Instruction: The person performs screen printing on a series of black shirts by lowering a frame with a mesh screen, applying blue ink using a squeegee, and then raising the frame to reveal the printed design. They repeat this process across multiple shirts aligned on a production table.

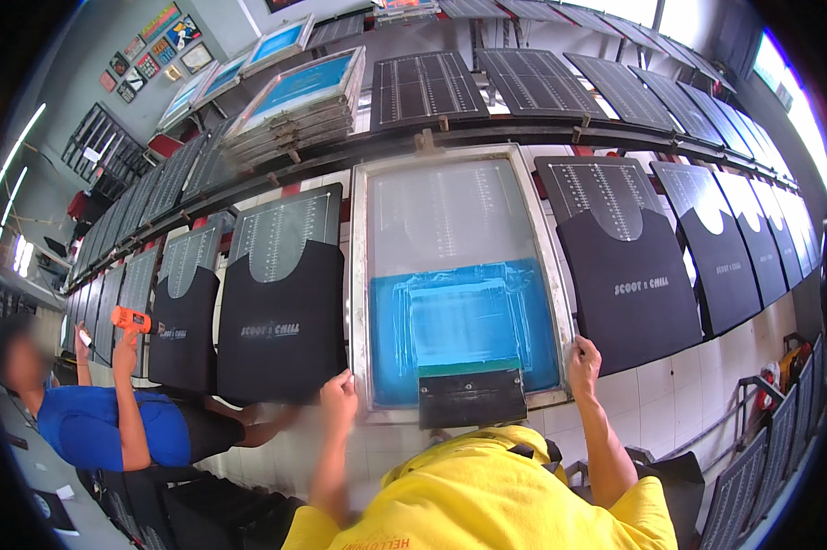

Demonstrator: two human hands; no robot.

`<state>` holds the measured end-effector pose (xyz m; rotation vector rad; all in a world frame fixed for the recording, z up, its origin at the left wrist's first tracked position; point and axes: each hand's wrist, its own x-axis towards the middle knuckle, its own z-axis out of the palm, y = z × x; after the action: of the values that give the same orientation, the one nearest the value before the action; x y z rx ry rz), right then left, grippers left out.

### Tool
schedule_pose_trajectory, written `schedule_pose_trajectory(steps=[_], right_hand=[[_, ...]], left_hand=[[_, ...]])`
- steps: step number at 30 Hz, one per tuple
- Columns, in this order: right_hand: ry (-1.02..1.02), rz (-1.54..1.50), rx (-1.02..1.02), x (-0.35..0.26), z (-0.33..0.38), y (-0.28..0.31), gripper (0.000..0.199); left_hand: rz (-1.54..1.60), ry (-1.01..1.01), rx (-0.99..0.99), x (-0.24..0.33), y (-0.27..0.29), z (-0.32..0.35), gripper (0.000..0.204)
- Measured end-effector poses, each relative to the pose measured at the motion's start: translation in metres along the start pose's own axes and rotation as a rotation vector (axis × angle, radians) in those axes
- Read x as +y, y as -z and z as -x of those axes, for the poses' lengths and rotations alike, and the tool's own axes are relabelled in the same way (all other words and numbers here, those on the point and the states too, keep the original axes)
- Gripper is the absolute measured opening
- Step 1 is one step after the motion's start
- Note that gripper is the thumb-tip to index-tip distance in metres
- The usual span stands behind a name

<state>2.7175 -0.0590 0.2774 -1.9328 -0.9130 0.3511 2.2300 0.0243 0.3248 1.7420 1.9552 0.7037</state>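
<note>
Screen frame (457, 280) lies flat on the long print table (670, 403), straight ahead of the person in the yellow shirt, between two black shirts pulled over pallets. In the head view, the left hand (338, 392) closes on the frame's lower left corner and the right hand (582, 356) grips its lower right edge, fingers curled over the metal rim; holding both sides at once looks like a way to keep the frame square as it sits over its pallet. A squeegee (472, 392) rests inside the near end of the frame, blade toward the blue-coated mesh, apparently parked there so both hands are free. The black shirt (283, 321) just left of the frame and the one on the right (629, 289) each carry a pale printed line across the chest. Further left, another person in a blue top holds an orange heat gun (131, 319) close to a shirt. More frames are stacked (299, 105) on the shelf behind.
</note>
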Motion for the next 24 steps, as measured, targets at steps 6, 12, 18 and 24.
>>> schedule_pose_trajectory(steps=[6,12,18,24], right_hand=[[0.214,0.430,-0.101,-0.022,0.006,0.020,0.034],[0.664,0.439,-0.754,-0.131,0.061,0.046,0.066],[0.862,0.657,-0.944,-0.150,0.057,0.040,0.069],[0.794,0.563,-0.732,-0.156,0.038,0.011,0.051]], left_hand=[[-0.176,-0.102,0.030,0.055,0.019,0.012,0.033],[-0.171,-0.635,-0.434,0.094,0.029,0.066,0.050],[-0.354,-0.818,-0.600,0.122,0.007,0.061,0.072],[-0.288,-0.682,-0.456,0.146,-0.020,0.026,0.047]])
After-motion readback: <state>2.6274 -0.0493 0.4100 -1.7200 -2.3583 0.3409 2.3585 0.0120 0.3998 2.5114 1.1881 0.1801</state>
